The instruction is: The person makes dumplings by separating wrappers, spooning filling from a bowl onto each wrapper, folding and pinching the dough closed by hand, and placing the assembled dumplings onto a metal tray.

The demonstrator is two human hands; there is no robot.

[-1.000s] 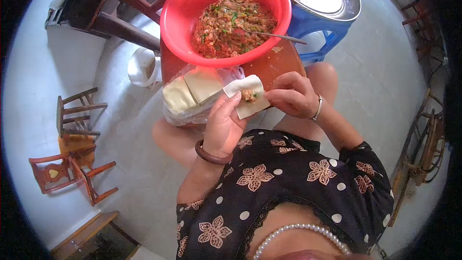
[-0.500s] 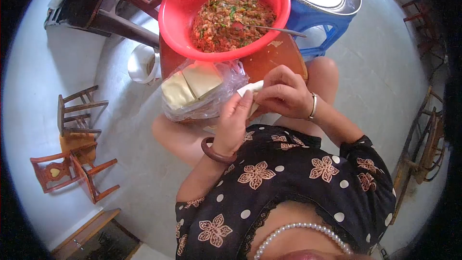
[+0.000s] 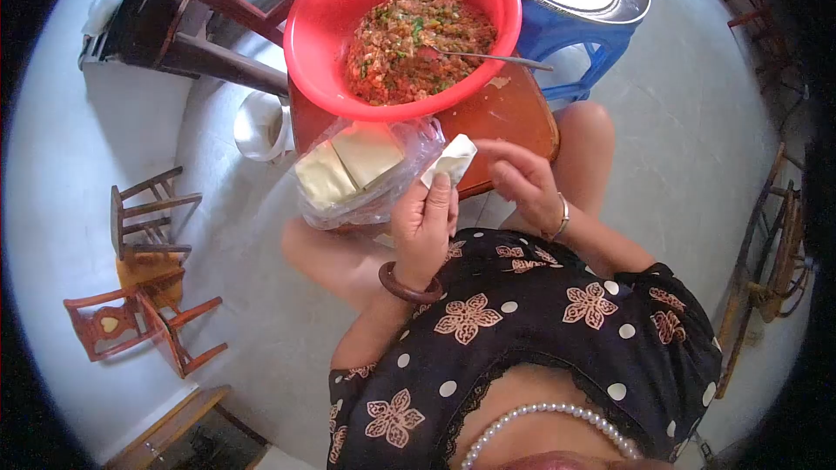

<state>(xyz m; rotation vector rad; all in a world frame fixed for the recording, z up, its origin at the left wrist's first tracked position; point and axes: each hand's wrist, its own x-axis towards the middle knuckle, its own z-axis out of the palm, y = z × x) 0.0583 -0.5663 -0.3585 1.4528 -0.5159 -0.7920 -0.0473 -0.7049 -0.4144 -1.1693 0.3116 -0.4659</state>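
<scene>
My left hand (image 3: 424, 224) is closed on a folded white wonton wrapper (image 3: 453, 159), pinched under the thumb and standing up from the fingers. Whether filling lies inside the fold cannot be made out. Just to its right is my right hand (image 3: 527, 184), index finger stretched toward the wrapper's edge and thumb apart, with nothing seen in it. Two stacks of square wrappers (image 3: 370, 153) lie on a clear plastic bag (image 3: 383, 207) left of my hands. Beyond them, a red basin (image 3: 305, 52) holds chopped meat-and-vegetable filling (image 3: 414, 39), with a metal spoon (image 3: 514, 61) resting in it.
The basin stands on a brown wooden seat (image 3: 522, 117) between my knees. To the right, a blue plastic stool (image 3: 566, 48) carries a round mesh tray (image 3: 640, 9) with pale pieces at its edge. A white bucket (image 3: 259, 126) and wooden chairs (image 3: 148, 318) are to the left.
My right hand has come off the wrapper, shifting slightly right with its fingers opening. The wrapper, now upright in my left hand, shows more of its folded face.
</scene>
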